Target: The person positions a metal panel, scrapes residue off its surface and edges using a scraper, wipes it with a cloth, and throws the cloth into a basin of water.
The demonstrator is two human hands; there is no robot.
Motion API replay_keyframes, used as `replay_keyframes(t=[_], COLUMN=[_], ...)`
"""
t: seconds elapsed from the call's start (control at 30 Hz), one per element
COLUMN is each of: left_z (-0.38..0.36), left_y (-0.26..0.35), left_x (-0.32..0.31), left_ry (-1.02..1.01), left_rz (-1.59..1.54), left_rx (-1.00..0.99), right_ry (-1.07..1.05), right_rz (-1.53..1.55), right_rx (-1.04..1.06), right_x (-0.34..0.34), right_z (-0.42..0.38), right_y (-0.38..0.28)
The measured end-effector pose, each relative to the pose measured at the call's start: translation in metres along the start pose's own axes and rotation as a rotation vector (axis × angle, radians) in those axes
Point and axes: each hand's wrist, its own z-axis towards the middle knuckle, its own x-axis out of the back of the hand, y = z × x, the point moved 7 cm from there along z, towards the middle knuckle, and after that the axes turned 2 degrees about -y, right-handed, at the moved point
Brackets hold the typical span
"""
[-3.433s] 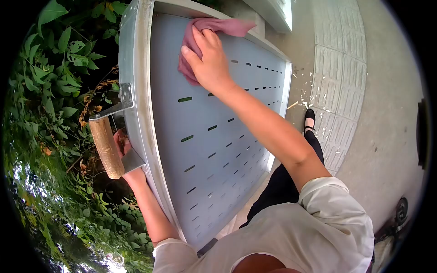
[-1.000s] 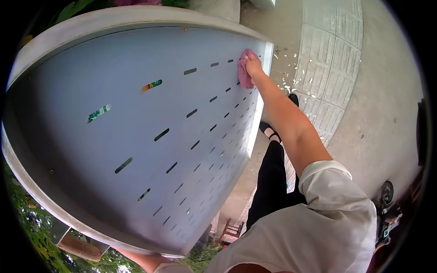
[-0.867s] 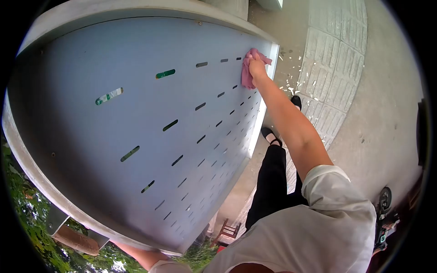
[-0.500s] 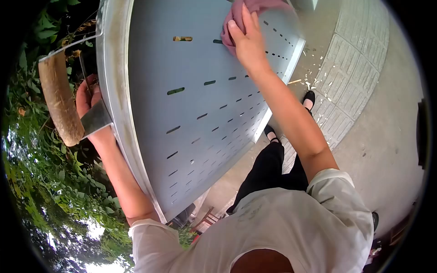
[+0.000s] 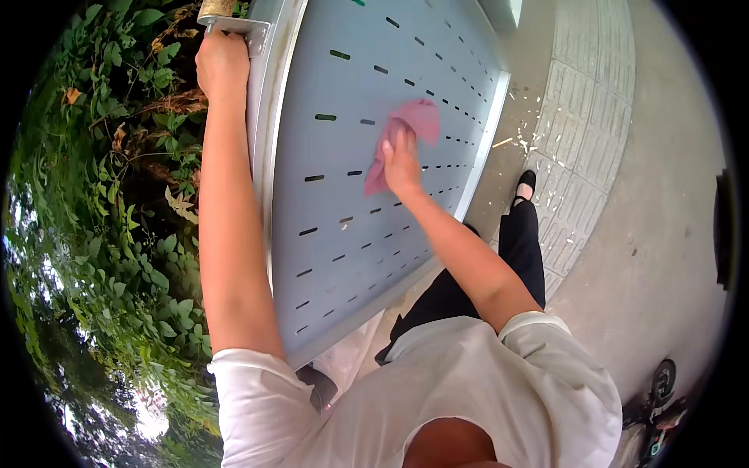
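Observation:
A grey metal panel (image 5: pixel 343 148) with rows of slots stands tilted in front of me, framed by a raised metal edge. On its slotted face my right hand (image 5: pixel 403 165) presses a pink cloth (image 5: pixel 420 118), its fingers closed on the bunched fabric; the cloth is slightly blurred. At the top left, my left hand (image 5: pixel 223 66) is closed at the metal bracket (image 5: pixel 253 33) on the panel's outer side, with its fingertips hidden. Just above that hand is the end of a wooden handle (image 5: pixel 216 8), cut off by the frame.
Green leafy plants (image 5: pixel 148 265) line the left side, close to my left arm. Textured paving (image 5: pixel 573 129) and a concrete floor (image 5: pixel 655 234) lie to the right, with pale scraps (image 5: pixel 538 129) scattered near my shoes. Part of a wheel (image 5: pixel 664 381) shows at the lower right.
My right hand and the cloth have moved down and slightly left across the panel. My left hand has come from below the handle to the bracket, and the panel sits differently in view.

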Motion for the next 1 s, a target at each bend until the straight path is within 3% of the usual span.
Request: replay_keyframes(t=[0.1,0.17,0.2,0.27,0.37,0.43,0.5,0.57,0.67,0.7,0.77,0.83,0.93,0.97,1.0], left_z=[0.004,0.006,0.002,0.003,0.009,0.010,0.013,0.016,0.016,0.019,0.018,0.019,0.017,0.017,0.012], left_y=[-0.002,-0.006,-0.001,-0.004,-0.012,-0.012,-0.018,-0.018,-0.021,-0.025,-0.028,-0.030,-0.032,-0.030,-0.027], left_x=[-0.003,-0.006,-0.003,-0.004,-0.010,-0.011,-0.014,-0.018,-0.018,-0.021,-0.024,-0.025,-0.026,-0.025,-0.022], left_ry=[0.015,-0.016,-0.028,-0.027,0.003,-0.006,0.003,-0.048,-0.054,-0.038,-0.026,-0.013,0.001,0.004,-0.006], left_rz=[0.007,0.005,-0.004,-0.019,-0.038,-0.059,-0.068,-0.023,-0.016,-0.027,-0.049,-0.078,-0.088,-0.088,-0.063], left_rx=[0.005,0.029,0.030,0.012,-0.013,-0.014,-0.028,0.015,0.028,0.010,-0.006,-0.018,-0.050,-0.043,-0.009], right_ry=[-0.176,-0.204,-0.136,-0.238,-0.288,-0.281,-0.068,-0.030,-0.118,-0.137,-0.131,-0.120,-0.028,0.070,0.045], right_rz=[0.352,0.294,0.207,0.167,0.027,-0.112,-0.071,0.001,0.378,0.446,0.210,0.116,0.009,-0.056,-0.078], right_rx=[-0.327,-0.024,0.254,0.666,0.716,0.571,0.320,-0.145,-0.443,-0.484,-0.209,0.200,0.309,0.238,0.024], right_x=[0.012,0.010,0.008,0.012,-0.004,-0.007,0.004,-0.001,-0.012,-0.003,0.015,0.023,0.033,0.037,0.043], right_z=[0.008,-0.013,-0.034,-0.077,-0.072,-0.053,-0.031,-0.009,0.021,0.022,0.023,0.031,0.074,0.089,0.108], right_y=[0.003,-0.073,-0.123,-0.219,-0.197,-0.128,-0.035,0.054,0.111,0.088,0.002,-0.074,-0.071,-0.043,-0.006])
